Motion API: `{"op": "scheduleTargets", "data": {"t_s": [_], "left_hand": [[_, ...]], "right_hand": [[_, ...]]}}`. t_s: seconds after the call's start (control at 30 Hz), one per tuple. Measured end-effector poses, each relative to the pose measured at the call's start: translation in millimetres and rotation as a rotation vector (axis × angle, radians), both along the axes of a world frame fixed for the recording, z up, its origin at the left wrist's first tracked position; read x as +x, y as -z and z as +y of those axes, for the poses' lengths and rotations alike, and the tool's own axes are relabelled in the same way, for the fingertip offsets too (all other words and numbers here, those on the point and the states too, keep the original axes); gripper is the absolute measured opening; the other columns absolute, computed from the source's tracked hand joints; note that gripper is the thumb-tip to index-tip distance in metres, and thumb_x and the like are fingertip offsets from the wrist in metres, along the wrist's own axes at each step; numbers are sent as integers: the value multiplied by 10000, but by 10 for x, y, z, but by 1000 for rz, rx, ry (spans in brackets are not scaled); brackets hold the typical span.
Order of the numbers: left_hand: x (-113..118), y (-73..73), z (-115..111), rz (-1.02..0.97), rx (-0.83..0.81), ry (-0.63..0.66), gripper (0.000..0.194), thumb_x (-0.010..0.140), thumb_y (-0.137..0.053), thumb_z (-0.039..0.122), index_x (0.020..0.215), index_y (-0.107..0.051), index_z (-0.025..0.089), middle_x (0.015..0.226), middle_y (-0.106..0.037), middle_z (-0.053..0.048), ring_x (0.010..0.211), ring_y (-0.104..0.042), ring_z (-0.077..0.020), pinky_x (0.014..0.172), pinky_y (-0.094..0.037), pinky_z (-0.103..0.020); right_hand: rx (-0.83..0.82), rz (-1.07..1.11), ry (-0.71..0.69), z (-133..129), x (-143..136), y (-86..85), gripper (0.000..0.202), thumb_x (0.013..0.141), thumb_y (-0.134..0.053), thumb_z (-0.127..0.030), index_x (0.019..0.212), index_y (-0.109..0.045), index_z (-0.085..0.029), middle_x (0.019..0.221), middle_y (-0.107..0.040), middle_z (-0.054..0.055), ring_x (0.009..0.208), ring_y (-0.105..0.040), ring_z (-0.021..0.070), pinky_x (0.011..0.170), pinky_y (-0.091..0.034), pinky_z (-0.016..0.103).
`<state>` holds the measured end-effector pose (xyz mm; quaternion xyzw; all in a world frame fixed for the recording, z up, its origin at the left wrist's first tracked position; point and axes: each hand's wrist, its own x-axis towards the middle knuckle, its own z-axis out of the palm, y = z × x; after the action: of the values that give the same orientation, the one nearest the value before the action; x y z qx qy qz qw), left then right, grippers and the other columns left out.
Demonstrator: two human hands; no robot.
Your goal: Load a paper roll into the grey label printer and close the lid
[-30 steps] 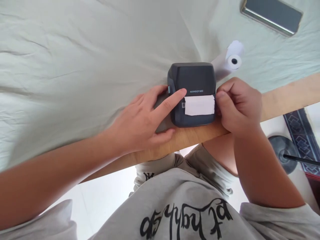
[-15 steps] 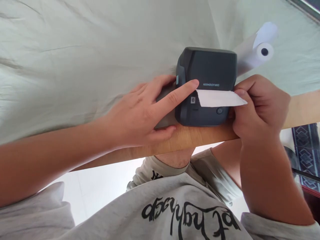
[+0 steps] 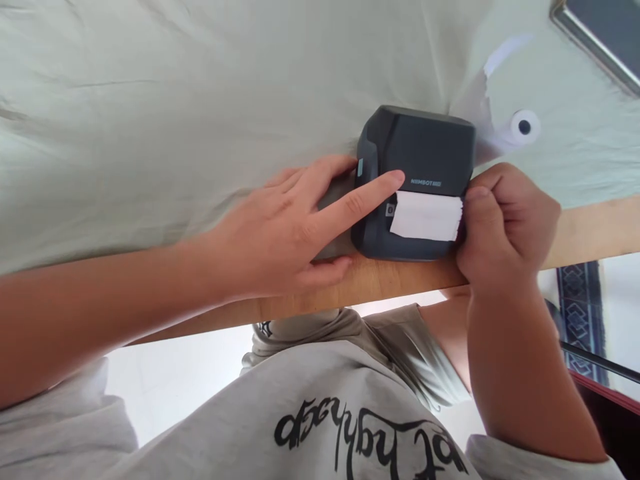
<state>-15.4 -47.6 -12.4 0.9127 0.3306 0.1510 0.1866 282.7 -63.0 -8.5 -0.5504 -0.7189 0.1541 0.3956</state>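
A dark label printer (image 3: pixel 429 147) stands at the table's edge, slightly tilted in view. From its slot a short white paper strip (image 3: pixel 427 217) with a ragged right end hangs over the front, covering the power button. My left hand (image 3: pixel 290 230) lies against the printer's left side with fingers spread. Its index fingertip rests on the top beside the printed brand name, and the thumb is near the lower left corner. My right hand (image 3: pixel 507 227) is closed at the printer's right side, thumb pressed to the curled index finger beside the slot. What it grips is hidden.
Behind the printer lies a white paper roll (image 3: pixel 525 128) with a loose, torn end. A dark, metal-edged object (image 3: pixel 600 40) is at the top right. Pale green wrinkled cloth (image 3: pixel 200 100) covers the table, whose wooden edge (image 3: pixel 310 297) runs along the front.
The paper strip has dropped from a raised position to lying flat over the printer's front, hiding the power button. Both hands stay about where they were on the printer. The view has shifted slightly.
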Motion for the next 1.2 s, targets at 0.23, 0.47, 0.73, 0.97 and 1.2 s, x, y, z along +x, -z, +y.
{"op": "scheduleTargets", "data": {"t_s": [0.23,0.47,0.73,0.97,1.2], "left_hand": [[-22,50,28,-67,-27,-6,774,1122,-549,441,1861,-459,228,1779,-613,-172,1561,-718,-471,1272,-621,-738],[-52,141,-3,-121,74,-25,808,1102,-658,468,1872,-428,387,1751,-640,-130,1497,-765,-422,1268,-668,-658],[9,125,-7,-110,123,-54,853,1153,-550,462,1892,-245,165,1708,-695,-183,1462,-785,-388,1236,-684,-556],[13,113,-80,-55,155,-41,800,1115,-686,398,1799,-435,70,1752,-649,-281,1577,-717,-433,1329,-611,-532],[-25,124,-27,-133,164,-68,683,1137,-642,379,1751,-503,114,1765,-603,-267,1539,-740,-429,1215,-725,-539]], "right_hand": [[16,13,-77,-36,47,-3,324,1082,-657,-238,775,-557,-227,592,-534,-46,514,-443,87,490,-339,235],[55,-18,-112,-39,103,70,375,1189,-630,-321,828,-556,-250,615,-524,-54,511,-438,109,488,-331,265],[49,-16,-142,12,139,100,373,1173,-640,-288,814,-545,-249,600,-523,-63,481,-433,102,482,-333,267],[-15,-47,-138,-40,68,-27,285,1108,-611,-166,838,-555,-238,616,-556,-75,510,-492,91,487,-362,216],[-110,20,-127,-14,21,-25,340,1118,-592,-283,818,-436,-248,602,-448,-70,512,-373,99,486,-266,252]]}}
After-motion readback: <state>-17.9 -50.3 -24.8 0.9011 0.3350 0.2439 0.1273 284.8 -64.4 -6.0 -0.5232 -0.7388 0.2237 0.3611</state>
